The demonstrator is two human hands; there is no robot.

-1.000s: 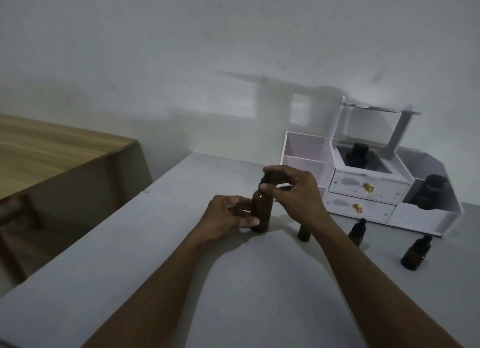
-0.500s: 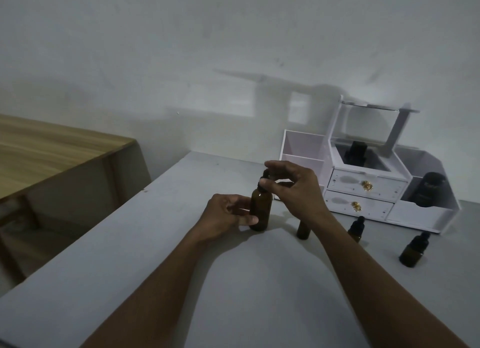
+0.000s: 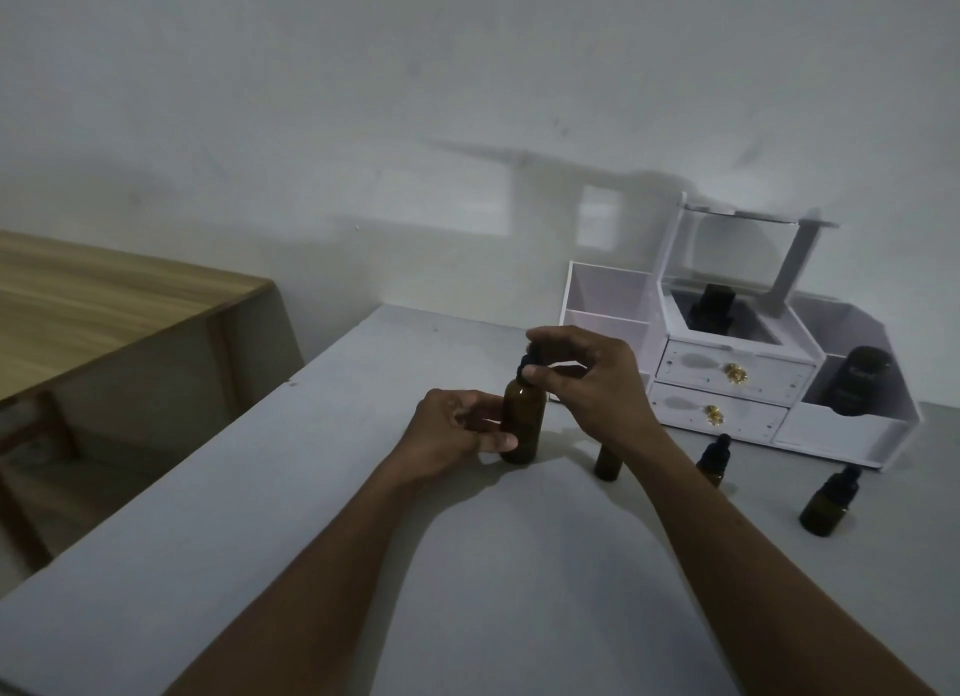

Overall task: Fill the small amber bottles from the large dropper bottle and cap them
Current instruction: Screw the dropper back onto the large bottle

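Head view shows me one large dropper bottle (image 3: 523,421) standing upright on the grey desk (image 3: 291,513), roughly mid-frame. My left hand (image 3: 451,432) is wrapped around its amber body, thumb lying across the front near the base. My right hand (image 3: 589,383) is over the top, thumb and forefinger pinched on the bottle's black dropper cap (image 3: 525,367), the other fingers curled loosely above it.

I count three small amber bottles to the right of the big one, all upright on the desk. The first small bottle (image 3: 608,462) stands just behind my right wrist, so its top is hidden and I cannot tell whether it is capped. The second small bottle (image 3: 712,459) wears a black dropper cap, and so does the third small bottle (image 3: 829,503), which stands farthest right.

Behind them, against the wall, sits one white organizer (image 3: 727,378) with two drawers, each with a gold knob. One dark container (image 3: 712,308) sits in its top centre compartment under the raised clear lid, and one dark jar (image 3: 858,388) leans in the right-hand compartment. A wooden table (image 3: 93,311) stands apart at left.
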